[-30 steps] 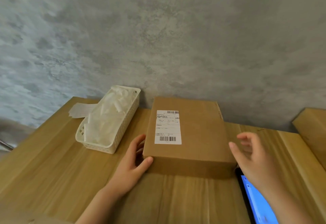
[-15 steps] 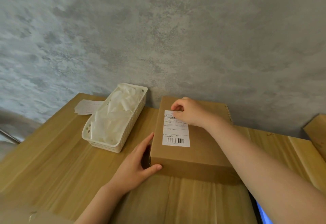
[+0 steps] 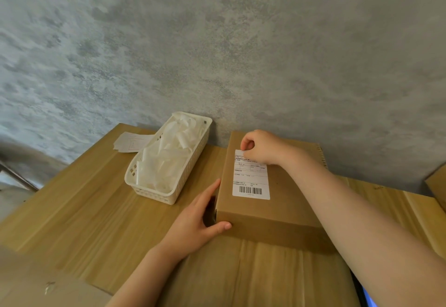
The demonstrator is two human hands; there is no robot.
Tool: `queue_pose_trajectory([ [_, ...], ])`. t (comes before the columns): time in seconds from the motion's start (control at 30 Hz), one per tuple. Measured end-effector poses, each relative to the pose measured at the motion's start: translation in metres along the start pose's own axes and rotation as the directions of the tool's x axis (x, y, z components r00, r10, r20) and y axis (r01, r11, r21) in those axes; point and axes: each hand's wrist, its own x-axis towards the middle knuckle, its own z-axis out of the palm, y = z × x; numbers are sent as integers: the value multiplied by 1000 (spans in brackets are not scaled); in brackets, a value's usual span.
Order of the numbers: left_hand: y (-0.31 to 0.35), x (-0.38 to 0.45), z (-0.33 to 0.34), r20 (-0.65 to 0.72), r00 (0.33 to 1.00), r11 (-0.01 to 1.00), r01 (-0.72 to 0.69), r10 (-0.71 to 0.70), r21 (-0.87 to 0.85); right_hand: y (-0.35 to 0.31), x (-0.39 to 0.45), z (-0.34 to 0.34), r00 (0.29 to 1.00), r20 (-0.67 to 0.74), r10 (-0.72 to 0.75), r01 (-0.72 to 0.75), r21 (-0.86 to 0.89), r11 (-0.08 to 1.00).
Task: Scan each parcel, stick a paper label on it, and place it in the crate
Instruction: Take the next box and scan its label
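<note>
Two hands work on a brown cardboard parcel (image 3: pixel 272 186) lying flat on the wooden table (image 3: pixel 96 210) against the wall: the left hand (image 3: pixel 193 224) braces the parcel's near left corner with fingers straight and thumb hooked on the front edge. The right hand (image 3: pixel 260 147), hovering open to the parcel's right a second ago, now pinches the far edge of the white barcode label (image 3: pixel 251 176), probably peeling or adjusting it. Left of the parcel stands a white perforated plastic basket (image 3: pixel 154 186) of crumpled backing strips.

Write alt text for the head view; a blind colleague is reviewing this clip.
A right hand pinches the top edge of a white paper label on a brown parcel, while the left hand steadies its near left corner. A white basket of paper strips sits left, on a wooden table.
</note>
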Motion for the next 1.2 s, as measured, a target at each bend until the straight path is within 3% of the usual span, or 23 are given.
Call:
queue_pose_trajectory([
  [0.27,-1,1,0,-4,1000,1000,-9,9,13,2,-1,5,999,-25,-35,35,10,999],
  [0.47,-2,0,-1,-15,1000,1000,-20,20,5,12,-19,7,986,-163,-33,61,167,984],
  [0.6,4,-7,-2,-46,997,998,-65,64,-19,22,-62,12,973,-227,-36,56,82,995],
  [0.83,33,-13,-37,-274,921,940,-199,276,277,15,-99,33,963,-250,-97,118,69,991],
  [0.97,46,-7,-53,-342,901,936,-157,265,314,30,-131,24,896,-443,15,6,46,999],
  [1.13,64,5,-30,-196,918,894,-259,346,365,80,-191,31,730,-604,320,-218,237,947],
  [1.2,65,13,-18,-157,927,888,-263,341,377,99,-211,37,675,-587,446,-370,254,894],
])
